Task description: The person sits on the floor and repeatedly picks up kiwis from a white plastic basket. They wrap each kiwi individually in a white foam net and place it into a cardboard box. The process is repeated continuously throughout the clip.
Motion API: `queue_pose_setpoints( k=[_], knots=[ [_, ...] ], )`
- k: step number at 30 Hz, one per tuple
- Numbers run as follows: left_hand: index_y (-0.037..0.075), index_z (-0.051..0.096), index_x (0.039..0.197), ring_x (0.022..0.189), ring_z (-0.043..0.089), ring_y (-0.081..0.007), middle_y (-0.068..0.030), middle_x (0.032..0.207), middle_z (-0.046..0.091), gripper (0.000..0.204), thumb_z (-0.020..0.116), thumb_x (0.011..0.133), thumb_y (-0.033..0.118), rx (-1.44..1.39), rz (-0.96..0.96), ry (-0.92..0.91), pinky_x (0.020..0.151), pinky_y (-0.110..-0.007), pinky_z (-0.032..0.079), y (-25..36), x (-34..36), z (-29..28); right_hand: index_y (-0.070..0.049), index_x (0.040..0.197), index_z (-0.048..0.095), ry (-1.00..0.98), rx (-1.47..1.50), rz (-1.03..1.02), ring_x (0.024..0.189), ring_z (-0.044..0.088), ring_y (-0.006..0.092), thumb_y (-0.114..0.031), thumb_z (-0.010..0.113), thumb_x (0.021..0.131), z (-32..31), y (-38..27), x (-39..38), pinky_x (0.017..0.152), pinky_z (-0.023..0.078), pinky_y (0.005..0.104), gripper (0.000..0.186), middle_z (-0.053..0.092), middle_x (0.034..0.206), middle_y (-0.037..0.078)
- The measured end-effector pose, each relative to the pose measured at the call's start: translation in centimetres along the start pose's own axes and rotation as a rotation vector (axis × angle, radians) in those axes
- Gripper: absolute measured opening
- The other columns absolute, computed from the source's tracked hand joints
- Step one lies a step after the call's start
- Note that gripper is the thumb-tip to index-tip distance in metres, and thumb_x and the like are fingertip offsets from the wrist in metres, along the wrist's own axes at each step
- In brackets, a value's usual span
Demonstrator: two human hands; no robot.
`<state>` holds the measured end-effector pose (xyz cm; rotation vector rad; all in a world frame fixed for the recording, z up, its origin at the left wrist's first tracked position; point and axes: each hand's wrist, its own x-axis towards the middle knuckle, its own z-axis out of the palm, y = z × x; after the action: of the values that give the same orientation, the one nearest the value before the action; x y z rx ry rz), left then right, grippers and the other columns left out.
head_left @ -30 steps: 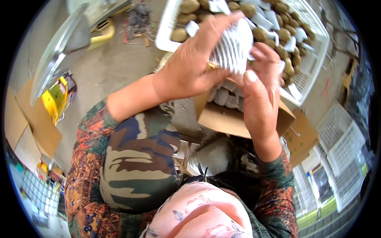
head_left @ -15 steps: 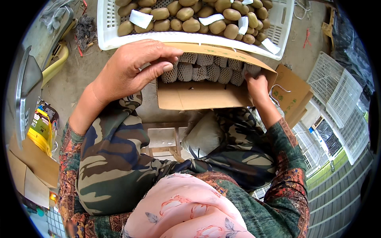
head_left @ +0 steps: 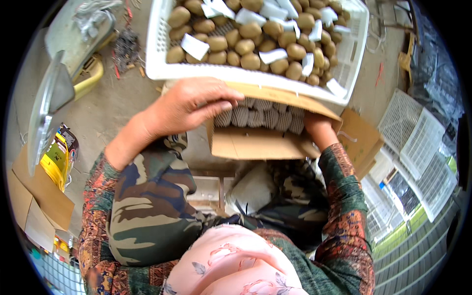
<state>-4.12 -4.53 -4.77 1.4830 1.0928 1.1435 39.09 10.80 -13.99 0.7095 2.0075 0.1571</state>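
The fingers of the right hand (head_left: 318, 124) are hidden inside the cardboard box (head_left: 260, 145), at its right end, so it cannot be determined whether anything is gripped there. The net-wrapped pieces (head_left: 260, 118) are lined up in rows in this box; the back ones are partly covered by the raised flap, and what is inside the nets is concealed. The white crate (head_left: 236, 76), filled with kiwifruit (head_left: 250, 61) and loose white sleeves (head_left: 194, 46), is cut off by the upper edge.

Printing is seen on the yellow-green package (head_left: 56, 157) at the left, but it is small and bent by the lens.

The left hand (head_left: 196, 103) is held at the upper left corner of the box, half curled, with the thumb near the fingers; whether the flap is pinched is not clearly shown. The box is placed between the crate and the camouflage trousers (head_left: 152, 201).
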Motion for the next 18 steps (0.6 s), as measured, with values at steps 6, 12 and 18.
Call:
queue_pose_setpoints(
  k=[6,12,18],
  knots=[
    [0.002,0.070,0.114,0.088,0.070,-0.0198,-0.0092,0.096,0.073,0.020,0.066,0.095,0.007,-0.233,-0.237,0.021,0.080,-0.031,0.054,0.2,-2.1,-1.3,0.003,0.086,0.074,-0.770,0.849,-0.319,0.072,0.072,0.0278,-0.044,0.064,0.095,-23.9,-1.4,-6.1,0.072,0.057,0.0427,0.049,0.071,0.074,0.018],
    [0.000,0.069,0.112,0.089,0.069,-0.0148,-0.0082,0.095,0.073,0.020,0.063,0.098,0.013,-0.298,-0.521,0.230,0.081,-0.029,0.054,-2.1,-1.4,-1.9,0.000,0.089,0.069,0.981,0.481,0.057,0.075,0.071,0.0329,-0.032,0.067,0.094,-23.2,-0.8,8.2,0.069,0.058,0.0436,0.032,0.070,0.081,0.014],
    [0.003,0.063,0.123,0.100,0.069,-0.0245,-0.0150,0.108,0.070,0.031,0.066,0.095,0.016,-0.044,-0.444,0.349,0.080,-0.034,0.055,-4.0,-2.2,-0.9,-0.005,0.093,0.071,0.761,0.537,0.048,0.080,0.071,0.0270,-0.024,0.062,0.095,-22.6,1.0,15.2,0.068,0.054,0.0439,0.021,0.072,0.084,0.013]
  ],
)
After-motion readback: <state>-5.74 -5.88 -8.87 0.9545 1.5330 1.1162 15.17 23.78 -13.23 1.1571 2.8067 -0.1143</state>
